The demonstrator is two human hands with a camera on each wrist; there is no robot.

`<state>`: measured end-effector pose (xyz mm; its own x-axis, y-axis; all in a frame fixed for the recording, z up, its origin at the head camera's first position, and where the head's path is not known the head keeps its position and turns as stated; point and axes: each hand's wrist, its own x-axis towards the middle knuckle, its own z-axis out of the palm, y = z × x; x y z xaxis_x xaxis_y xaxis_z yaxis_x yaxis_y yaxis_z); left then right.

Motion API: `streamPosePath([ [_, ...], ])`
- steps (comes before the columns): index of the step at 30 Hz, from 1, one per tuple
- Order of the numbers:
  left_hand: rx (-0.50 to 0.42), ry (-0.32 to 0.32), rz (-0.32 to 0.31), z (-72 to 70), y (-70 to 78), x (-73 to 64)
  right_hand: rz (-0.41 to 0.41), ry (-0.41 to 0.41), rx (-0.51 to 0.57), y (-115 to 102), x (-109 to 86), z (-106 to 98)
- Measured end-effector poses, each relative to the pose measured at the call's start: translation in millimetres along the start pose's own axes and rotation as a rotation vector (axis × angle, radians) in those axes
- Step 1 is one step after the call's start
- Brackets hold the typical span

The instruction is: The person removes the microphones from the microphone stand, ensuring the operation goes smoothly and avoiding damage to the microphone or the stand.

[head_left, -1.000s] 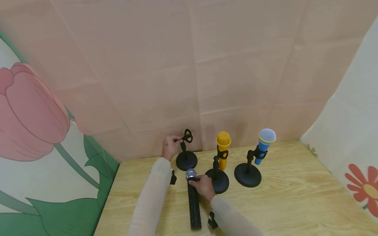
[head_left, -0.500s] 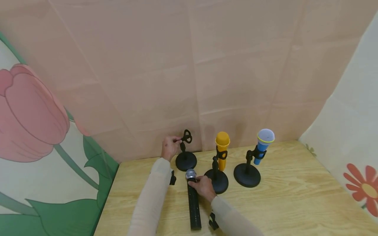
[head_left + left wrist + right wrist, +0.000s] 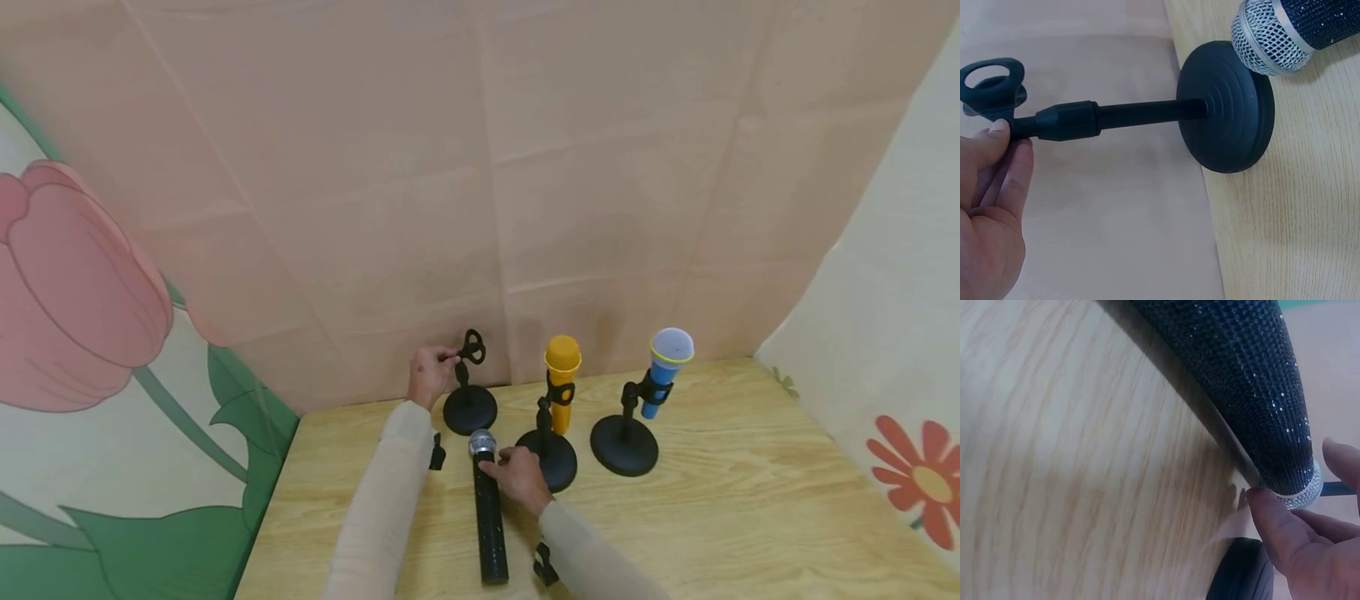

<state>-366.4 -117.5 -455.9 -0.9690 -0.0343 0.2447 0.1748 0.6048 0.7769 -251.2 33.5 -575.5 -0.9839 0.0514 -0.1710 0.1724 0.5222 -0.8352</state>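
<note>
My left hand (image 3: 431,375) pinches the neck just under the clip of a black microphone stand (image 3: 1147,114), thumb on one side and fingers on the other. The stand's clip (image 3: 473,346) holds nothing, and its round base is on the table near the wall. My right hand (image 3: 519,477) is at the head end of a black glittery microphone (image 3: 489,525) with a silver mesh head. In the right wrist view, the thumb and index finger (image 3: 1275,522) are on either side of its neck. The microphone lies lengthwise, head toward the stand's base.
To the right, a yellow microphone (image 3: 561,375) stands in a second black stand (image 3: 551,462). Farther right, a blue microphone (image 3: 660,375) with a white head sits in a third stand (image 3: 624,446). A pink-beige sheet (image 3: 375,208) rises behind the wooden table (image 3: 750,500).
</note>
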Motion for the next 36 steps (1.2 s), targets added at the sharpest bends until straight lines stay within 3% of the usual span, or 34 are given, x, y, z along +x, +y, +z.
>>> streamPosePath([
  [5, 0.005, -0.008, -0.011, -1.0, 1.6, -1.4, -0.012, -0.015, -0.010, -2, -4.4, -7],
  [16, 0.018, -0.002, -0.013, -0.9, 3.4, -9.9, -0.197, 0.003, -0.005, -16, -17.2, -37],
  [21, -0.043, -0.003, 0.024, 2.3, 1.7, -21.5, -0.255, 0.009, -0.024, -22, -26.7, -53],
  [28, -0.078, -0.127, 0.147, 8.7, 12.2, -36.1, -0.295, -0.024, 0.031, -27, -36.4, -84],
  [32, -0.127, -0.223, 0.158, 14.0, 22.1, -47.1, -0.328, -0.055, 0.045, -27, -41.6, -102],
  [36, -0.138, -0.271, 0.145, 18.0, 33.0, -57.1, -0.387, -0.116, 0.024, -27, -43.4, -119],
])
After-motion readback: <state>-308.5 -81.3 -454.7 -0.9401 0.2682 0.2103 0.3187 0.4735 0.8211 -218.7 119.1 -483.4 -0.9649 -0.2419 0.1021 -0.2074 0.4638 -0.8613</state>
